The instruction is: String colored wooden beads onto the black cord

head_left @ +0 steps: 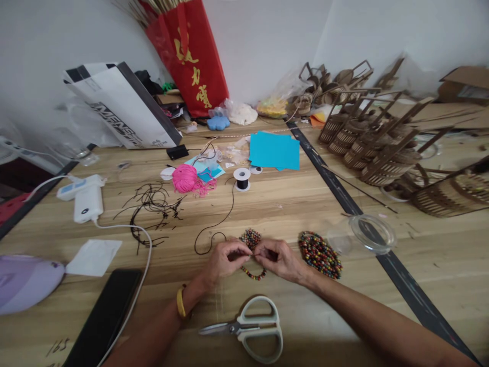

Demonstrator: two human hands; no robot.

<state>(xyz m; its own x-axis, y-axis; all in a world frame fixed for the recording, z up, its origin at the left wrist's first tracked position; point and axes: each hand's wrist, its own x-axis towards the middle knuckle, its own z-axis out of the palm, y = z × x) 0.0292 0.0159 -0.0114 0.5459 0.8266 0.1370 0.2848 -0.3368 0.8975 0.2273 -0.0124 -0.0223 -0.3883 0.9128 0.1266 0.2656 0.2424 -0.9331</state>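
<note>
Both hands meet at the middle of the table with fingertips almost touching. My left hand [229,259] is closed in a pinch on one end of a short strand of colourful beads. My right hand [280,260] pinches the other end, close by. Below the fingers the bead strand [255,277] sags in a curve; the exact ends are too small to make out. Just beyond the fingers lies a small heap of beads [250,236]. A larger pile of strung beads [320,255] is to the right of my right hand. White-handled scissors [254,326] rest nearer to me.
A spool of black cord [242,179] stands ahead, beside pink yarn [185,178] and blue sheets [274,151]. Cut black cords [153,209] lie left. A phone [107,316] and white cable are front left. A clear round container [372,233] and wooden baskets [389,158] are right.
</note>
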